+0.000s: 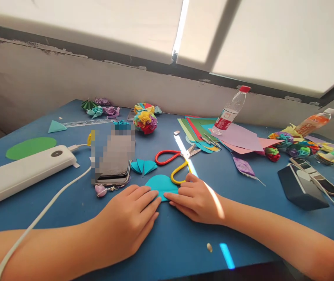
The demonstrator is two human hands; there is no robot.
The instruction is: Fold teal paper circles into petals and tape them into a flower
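Note:
A folded turquoise paper circle (162, 182) lies on the table in front of me, its near edge turned up into a straight flap. My left hand (128, 218) rests palm down, fingers stretched out, with fingertips pressing the flap's left part. From the other side, my right hand (197, 197) holds the flap's right end with the index finger and thumb; its other fingers are curled. Just beyond the circle, red-and-yellow scissors (181, 159) lie with blades spread. Several folded turquoise paper wedges (143, 166) sit to the left of the scissors.
Left are a phone (115, 171), a white power bank (29, 171) with a cable over my left forearm, and a green paper oval (31, 148). Colourful paper balls (145, 122) stand behind. Coloured sheets (237, 136), a bottle (231, 111) and a dark box (301, 187) lie right.

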